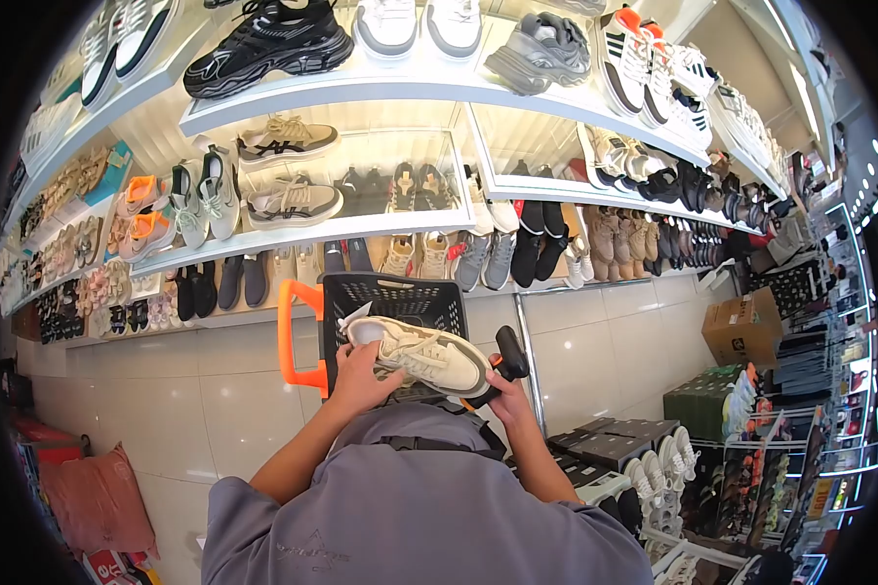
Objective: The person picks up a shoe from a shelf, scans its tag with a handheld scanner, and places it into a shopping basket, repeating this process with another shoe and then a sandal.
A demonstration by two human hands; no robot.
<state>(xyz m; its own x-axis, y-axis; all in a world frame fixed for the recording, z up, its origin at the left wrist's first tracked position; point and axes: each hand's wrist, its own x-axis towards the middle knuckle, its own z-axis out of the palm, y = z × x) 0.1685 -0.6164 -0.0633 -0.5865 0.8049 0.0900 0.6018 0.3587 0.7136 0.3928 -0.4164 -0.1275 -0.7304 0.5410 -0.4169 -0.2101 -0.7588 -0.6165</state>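
Observation:
A beige sneaker (433,359) with a grey-brown toe edge and pale laces lies across both my hands, toe to the right. My left hand (359,378) is closed on its heel end, the thumb at the collar. At the toe, my right hand (507,398) grips the sole's edge. Something black and rounded (510,353) sticks up beside my right fingers; I cannot make out what it is. Below the sneaker stands a black shopping basket (394,289) with an orange handle (289,333); the sneaker hides most of its inside.
Ahead, white shelves (380,90) carry rows of shoes, with more along the floor-level rack. A cardboard box (741,330) stands on the tiles at right, near stacked shoe boxes (615,444) and white sneakers (665,463). A pink cushion (99,502) lies at lower left.

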